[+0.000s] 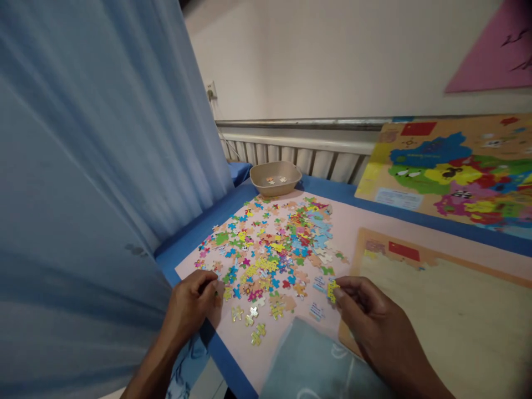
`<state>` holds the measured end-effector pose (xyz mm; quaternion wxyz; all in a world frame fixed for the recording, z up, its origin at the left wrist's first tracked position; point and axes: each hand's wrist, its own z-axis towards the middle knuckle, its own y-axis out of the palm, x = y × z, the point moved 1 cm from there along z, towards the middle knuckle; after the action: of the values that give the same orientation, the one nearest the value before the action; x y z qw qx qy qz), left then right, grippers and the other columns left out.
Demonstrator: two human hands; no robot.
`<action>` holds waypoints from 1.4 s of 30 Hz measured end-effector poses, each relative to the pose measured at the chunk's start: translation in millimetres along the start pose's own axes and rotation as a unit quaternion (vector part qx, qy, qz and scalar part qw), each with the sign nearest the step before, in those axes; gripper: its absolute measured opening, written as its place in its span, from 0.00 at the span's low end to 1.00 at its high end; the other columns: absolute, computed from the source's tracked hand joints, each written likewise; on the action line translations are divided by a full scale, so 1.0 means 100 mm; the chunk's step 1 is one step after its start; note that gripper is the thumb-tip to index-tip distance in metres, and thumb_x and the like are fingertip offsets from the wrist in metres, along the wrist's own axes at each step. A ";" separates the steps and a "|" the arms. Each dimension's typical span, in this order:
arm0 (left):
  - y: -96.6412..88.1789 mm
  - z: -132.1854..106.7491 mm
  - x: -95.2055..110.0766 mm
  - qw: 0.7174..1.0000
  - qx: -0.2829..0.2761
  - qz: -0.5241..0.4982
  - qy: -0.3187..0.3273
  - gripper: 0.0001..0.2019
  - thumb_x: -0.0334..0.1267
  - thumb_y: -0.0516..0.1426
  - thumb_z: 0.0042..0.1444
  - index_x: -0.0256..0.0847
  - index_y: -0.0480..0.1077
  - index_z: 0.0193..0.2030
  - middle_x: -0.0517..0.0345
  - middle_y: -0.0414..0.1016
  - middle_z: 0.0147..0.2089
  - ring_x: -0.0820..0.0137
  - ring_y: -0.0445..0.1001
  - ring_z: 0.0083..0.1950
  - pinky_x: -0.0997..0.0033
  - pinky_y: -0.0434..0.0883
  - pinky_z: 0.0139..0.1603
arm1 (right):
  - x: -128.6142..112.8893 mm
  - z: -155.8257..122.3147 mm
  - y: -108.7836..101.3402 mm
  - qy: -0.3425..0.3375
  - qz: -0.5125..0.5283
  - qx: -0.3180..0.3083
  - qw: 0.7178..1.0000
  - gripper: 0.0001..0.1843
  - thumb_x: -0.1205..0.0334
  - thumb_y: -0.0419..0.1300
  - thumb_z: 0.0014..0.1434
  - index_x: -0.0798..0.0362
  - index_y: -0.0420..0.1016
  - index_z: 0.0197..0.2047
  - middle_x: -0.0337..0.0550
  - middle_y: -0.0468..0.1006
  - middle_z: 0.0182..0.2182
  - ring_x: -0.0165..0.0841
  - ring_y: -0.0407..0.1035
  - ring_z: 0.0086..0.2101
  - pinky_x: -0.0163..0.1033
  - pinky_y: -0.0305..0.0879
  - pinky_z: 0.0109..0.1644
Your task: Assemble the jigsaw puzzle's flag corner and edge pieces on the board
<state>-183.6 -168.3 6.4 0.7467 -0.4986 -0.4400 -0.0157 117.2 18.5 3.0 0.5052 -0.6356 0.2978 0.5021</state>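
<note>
Right hand is pinching one yellow piece between thumb and fingertips; left hand is curling almost closed, and I'm not able to tell whether it is gripping anything. From my remote seat I'm seeing one blue bench carrying one pink sheet, probably spread so small pieces are showing clearly. One puzzle board is lying at right, just beside the yellow piece — presumably for a short reach. One picture map is standing propped behind it, likely for reference. One bowl is sitting at the back, keeping two or three pieces apart. Loose pieces are covering the sheet, too many for counting; two lettered patches are lying near the yellow piece — sorted by print, I'm supposing.
</note>
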 end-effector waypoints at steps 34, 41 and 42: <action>-0.01 0.26 -0.03 0.980 -0.031 0.156 0.123 0.10 0.31 0.53 0.66 0.42 0.77 0.39 0.55 0.78 0.40 0.65 0.77 0.45 0.66 0.69 0.45 | 0.01 0.05 0.01 0.007 -0.068 -0.006 0.998 0.19 0.42 0.60 0.51 0.47 0.79 0.37 0.43 0.83 0.30 0.40 0.77 0.30 0.40 0.72 0.33; -0.10 -0.05 -0.10 0.987 -0.046 0.129 0.088 0.10 0.34 0.54 0.67 0.43 0.77 0.38 0.57 0.78 0.39 0.66 0.77 0.43 0.66 0.68 0.44 | 0.06 0.03 0.01 -0.035 -0.113 -0.035 0.992 0.19 0.41 0.60 0.56 0.46 0.80 0.39 0.42 0.83 0.29 0.39 0.77 0.29 0.39 0.72 0.33; -0.09 -0.09 -0.08 0.988 -0.046 0.123 0.082 0.10 0.35 0.54 0.67 0.43 0.78 0.38 0.57 0.78 0.39 0.66 0.77 0.42 0.66 0.68 0.44 | 0.07 0.03 0.01 -0.037 -0.118 -0.033 0.992 0.19 0.41 0.60 0.56 0.47 0.80 0.39 0.42 0.84 0.29 0.39 0.77 0.29 0.39 0.72 0.33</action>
<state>-187.0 -182.4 6.4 0.7529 -0.5796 -0.3114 0.0149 117.9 21.7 -3.5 0.5505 -0.6631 0.1853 0.4721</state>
